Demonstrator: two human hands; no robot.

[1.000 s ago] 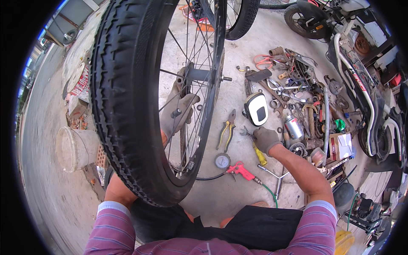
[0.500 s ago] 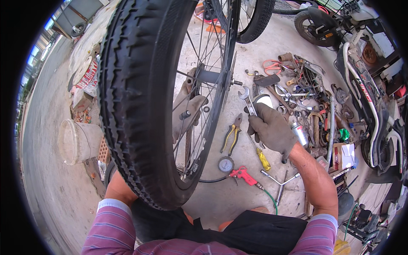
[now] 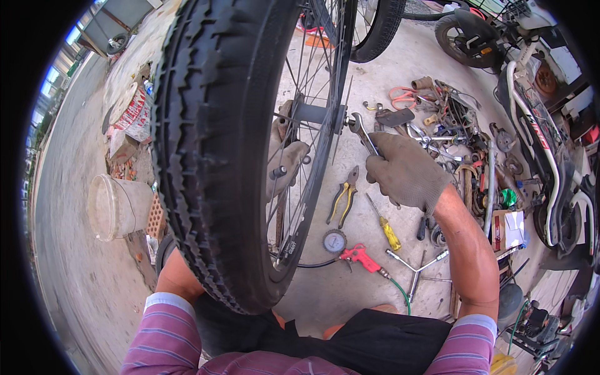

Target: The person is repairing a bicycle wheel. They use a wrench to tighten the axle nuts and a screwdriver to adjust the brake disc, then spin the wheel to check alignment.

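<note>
A bicycle wheel with a thick black tyre stands upright before me, with its grey hub seen through the spokes. My right hand, in a grey-brown glove, is closed on a silver open-end wrench. The wrench jaw is at the axle end on the hub's right side; whether it grips a nut I cannot tell. On the wheel's far left side, my gloved left hand is curled close to the hub. Spokes and tyre partly hide it, and what it holds is not clear.
Pliers, a yellow-handled screwdriver, a red air gun with gauge and hose, and a Y-shaped socket wrench lie on the concrete. A heap of tools and parts spreads beyond my right hand. A white bucket stands left.
My right hand has brought the wrench up and left to the axle end. The wheel has shifted slightly right. My left hand stays by the hub.
</note>
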